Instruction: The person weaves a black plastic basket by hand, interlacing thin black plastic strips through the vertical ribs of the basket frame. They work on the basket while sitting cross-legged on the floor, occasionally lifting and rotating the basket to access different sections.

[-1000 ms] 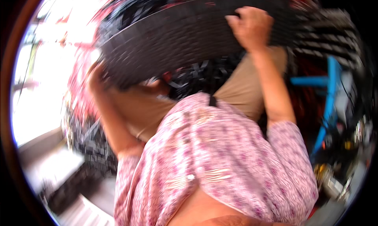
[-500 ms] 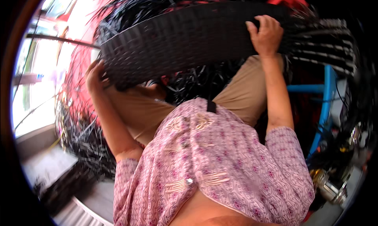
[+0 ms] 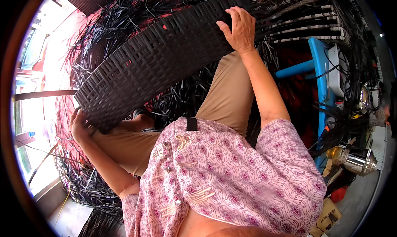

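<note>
A long black woven wicker panel [image 3: 165, 59] lies tilted across my lap, running from lower left to upper right. My left hand [image 3: 78, 125] grips its lower left end, fingers curled under the edge. My right hand [image 3: 237, 28] rests flat on the panel's upper right part, fingers spread over the weave. Unwoven black strips [image 3: 306, 18] stick out from the panel's right end. My tan trousers [image 3: 225, 96] and pink patterned shirt [image 3: 223, 175] fill the middle of the view.
Heaps of loose black strands [image 3: 82, 179] lie around my legs and over a red frame [image 3: 62, 113]. A blue stool frame [image 3: 318, 71] stands at right, with a shiny metal kettle [image 3: 355, 158] and cables near it. Bright windows [image 3: 29, 92] are at left.
The panel has swung so its right end rises and its left end drops. My right hand has shifted along the top edge; my left hand stays on the lower end.
</note>
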`<move>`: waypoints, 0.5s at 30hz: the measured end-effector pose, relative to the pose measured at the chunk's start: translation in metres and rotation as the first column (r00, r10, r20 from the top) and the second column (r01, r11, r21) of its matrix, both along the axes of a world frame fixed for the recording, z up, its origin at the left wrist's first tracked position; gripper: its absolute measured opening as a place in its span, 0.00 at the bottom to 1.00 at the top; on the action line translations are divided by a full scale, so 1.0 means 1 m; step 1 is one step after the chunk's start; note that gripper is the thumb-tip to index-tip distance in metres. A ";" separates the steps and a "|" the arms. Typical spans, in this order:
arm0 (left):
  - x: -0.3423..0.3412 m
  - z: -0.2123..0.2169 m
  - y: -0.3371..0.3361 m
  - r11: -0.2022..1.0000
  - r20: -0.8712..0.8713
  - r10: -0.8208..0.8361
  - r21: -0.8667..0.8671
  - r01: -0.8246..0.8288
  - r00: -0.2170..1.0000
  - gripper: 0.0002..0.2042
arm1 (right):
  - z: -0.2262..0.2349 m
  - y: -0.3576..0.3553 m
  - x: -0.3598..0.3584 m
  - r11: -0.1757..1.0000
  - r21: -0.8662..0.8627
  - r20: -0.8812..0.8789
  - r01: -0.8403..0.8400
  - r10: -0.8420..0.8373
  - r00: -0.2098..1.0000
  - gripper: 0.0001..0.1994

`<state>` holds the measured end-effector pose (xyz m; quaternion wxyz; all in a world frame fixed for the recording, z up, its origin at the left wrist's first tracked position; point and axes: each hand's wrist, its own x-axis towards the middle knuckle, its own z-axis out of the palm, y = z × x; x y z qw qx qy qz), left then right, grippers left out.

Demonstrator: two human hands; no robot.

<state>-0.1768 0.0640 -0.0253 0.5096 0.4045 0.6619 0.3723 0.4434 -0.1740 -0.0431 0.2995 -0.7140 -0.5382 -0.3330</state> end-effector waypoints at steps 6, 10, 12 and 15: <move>-0.025 -0.027 0.019 0.999 -0.044 0.038 -0.006 -0.038 0.998 0.18 | -0.002 -0.001 0.006 0.999 -0.028 0.019 -0.021 0.022 1.000 0.22; 0.001 -0.010 0.008 0.996 -0.078 0.091 -0.009 -0.092 0.993 0.17 | -0.002 -0.003 0.013 1.000 -0.014 -0.003 0.004 -0.004 1.000 0.22; -0.012 -0.017 0.010 0.998 -0.021 0.056 0.022 -0.056 0.998 0.17 | -0.002 -0.004 0.013 1.000 -0.001 -0.006 0.016 -0.016 1.000 0.23; -0.008 -0.018 0.003 0.999 -0.002 0.050 0.015 -0.050 0.999 0.17 | 0.002 -0.002 0.009 0.999 0.015 0.039 0.031 -0.032 0.999 0.24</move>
